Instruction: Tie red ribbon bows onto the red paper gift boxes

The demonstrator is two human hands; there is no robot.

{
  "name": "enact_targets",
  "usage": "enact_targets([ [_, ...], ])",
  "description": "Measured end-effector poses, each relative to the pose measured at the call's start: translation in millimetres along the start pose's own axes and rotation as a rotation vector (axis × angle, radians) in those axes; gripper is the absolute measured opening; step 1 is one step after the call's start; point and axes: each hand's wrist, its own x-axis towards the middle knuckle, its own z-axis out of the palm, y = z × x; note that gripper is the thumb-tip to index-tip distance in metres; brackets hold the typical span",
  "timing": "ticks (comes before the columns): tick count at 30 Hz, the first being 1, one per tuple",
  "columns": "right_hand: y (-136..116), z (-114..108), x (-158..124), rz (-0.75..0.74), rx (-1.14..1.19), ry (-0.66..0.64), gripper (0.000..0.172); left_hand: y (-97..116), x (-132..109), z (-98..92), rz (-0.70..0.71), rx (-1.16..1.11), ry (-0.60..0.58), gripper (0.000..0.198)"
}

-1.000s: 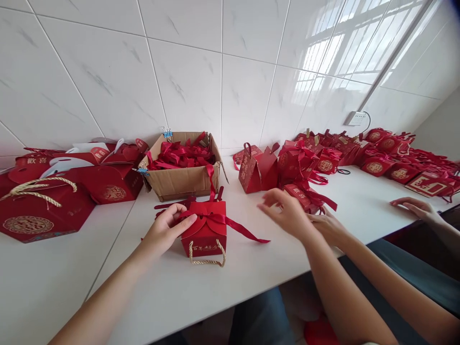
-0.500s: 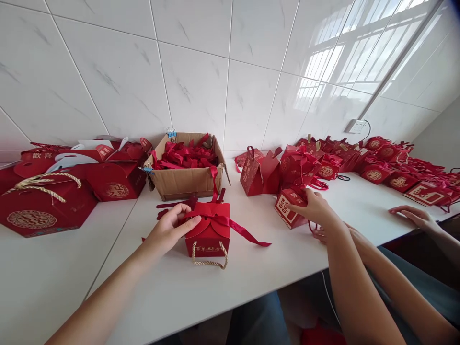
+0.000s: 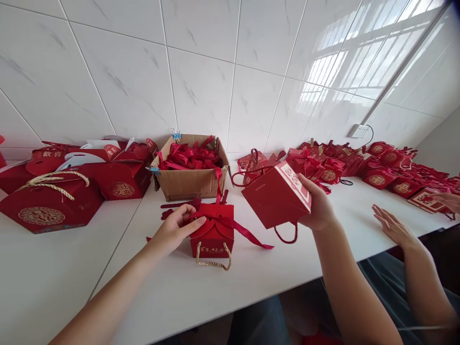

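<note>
My left hand (image 3: 181, 225) rests at the top left of a small red gift box (image 3: 212, 239), thumb and fingers closed on the red ribbon (image 3: 224, 221) that crosses its lid. A gold rope handle (image 3: 214, 264) hangs down the box's front, and one ribbon tail trails to the right on the table. To the right, my right hand (image 3: 318, 203) grips a second red gift box (image 3: 268, 194) in the air. That box is tilted, its plain red face towards me and a white double-happiness panel facing up and right. A dark red cord loop dangles under it.
A cardboard box (image 3: 192, 184) full of red ribbons stands by the wall. Larger red boxes (image 3: 53, 206) sit at the left. Many red gift boxes (image 3: 377, 178) line the right. A co-worker's hand (image 3: 393, 229) is over the white table (image 3: 151, 297) at the right.
My right hand has lifted the double-happiness gift box off the table and tipped it. The co-worker's hand near it has withdrawn to the right. My left hand stays on the ribbon.
</note>
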Motion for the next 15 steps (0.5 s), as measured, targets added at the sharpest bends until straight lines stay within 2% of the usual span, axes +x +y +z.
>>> enact_targets([
  [5, 7.6, -3.1, 2.7, 0.058, 0.083, -0.04, 0.027, -3.6, 0.3, -0.9, -0.003, -0.01, -0.023, 0.045],
  [9, 10.0, -6.2, 3.3, -0.061, 0.008, -0.08, 0.023, -5.7, 0.9, -1.0, 0.005, -0.017, -0.023, 0.045],
  [12, 7.8, -5.5, -0.4, -0.13, -0.118, -0.033, 0.028, -6.5, 1.8, -0.7, 0.025, -0.013, -0.018, 0.045],
  [15, 2.7, -7.4, -3.6, -0.206, -0.254, 0.089, 0.038, -5.9, 1.6, -0.4, 0.04, -0.001, -0.015, 0.044],
])
